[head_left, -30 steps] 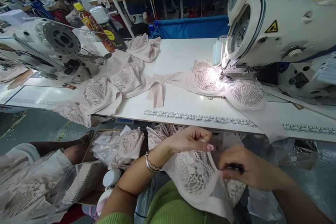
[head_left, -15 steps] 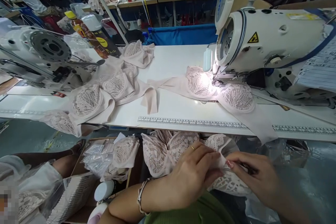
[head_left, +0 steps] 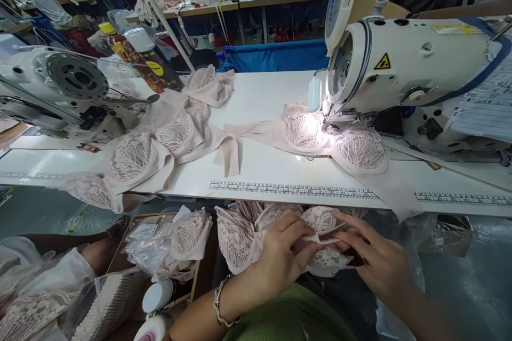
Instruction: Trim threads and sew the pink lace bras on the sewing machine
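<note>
Pale pink lace bra [head_left: 320,217], clamped between fingertips of left hand [head_left: 280,250] and right hand [head_left: 374,258] (dark object [head_left: 355,258] in right, mostly hidden), below white ruler-marked table [head_left: 268,88]; matching bra [head_left: 360,150] under white sewing machine [head_left: 404,66].

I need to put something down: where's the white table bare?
Bare tabletop lies between the left bra pile and the right sewing machine, behind the pale band and before the blue cloth; also between that band and the ruler. Crowded: the left, under that pile and left machine; around the lit bra; and below, where left hand and right hand hold lace.
</note>
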A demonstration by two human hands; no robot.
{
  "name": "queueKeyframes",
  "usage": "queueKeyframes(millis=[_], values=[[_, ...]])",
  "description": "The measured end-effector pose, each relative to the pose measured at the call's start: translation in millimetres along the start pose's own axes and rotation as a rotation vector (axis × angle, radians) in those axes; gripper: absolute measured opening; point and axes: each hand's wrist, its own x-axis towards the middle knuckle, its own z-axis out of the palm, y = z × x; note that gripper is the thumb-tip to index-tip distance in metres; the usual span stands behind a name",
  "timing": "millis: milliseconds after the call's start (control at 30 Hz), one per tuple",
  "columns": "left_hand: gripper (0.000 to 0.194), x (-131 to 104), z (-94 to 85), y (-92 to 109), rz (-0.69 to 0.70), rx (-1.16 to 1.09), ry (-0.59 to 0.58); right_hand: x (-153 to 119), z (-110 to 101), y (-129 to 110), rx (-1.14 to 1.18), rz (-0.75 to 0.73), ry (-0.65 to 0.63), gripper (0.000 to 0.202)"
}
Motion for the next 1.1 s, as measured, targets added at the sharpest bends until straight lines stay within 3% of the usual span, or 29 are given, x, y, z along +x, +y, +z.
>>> queueKeyframes(millis=[133,233,467,600,733,900,1100], values=[[0.009,3,-11.7,-3,-0.098,-0.089,-0.011,-1,-7,9,0.383,0.126,-0.267,0.031],[0.016,8,-23.8,-7,-0.209,-0.205,-0.011,-4,-17,18,0.565,0.201,-0.346,0.043],[0.015,6,-33.9,-19,-0.233,-0.235,0.088,-10,-33,33,0.402,0.163,-0.135,0.029],[0.009,2,-29.6,-23,-0.237,-0.193,0.139,-13,-29,26,0.227,0.19,0.054,0.015],[0.006,2,-27.4,-25,-0.204,-0.151,0.165,-16,-20,18,0.192,0.242,0.163,0.016],[0.004,1,-26.5,-28,-0.166,-0.139,0.204,-10,-15,9,0.086,0.423,0.175,0.006],[0.003,-1,-18.9,-28,-0.141,-0.198,0.228,0,-30,13,0.192,0.405,0.06,0.015]])
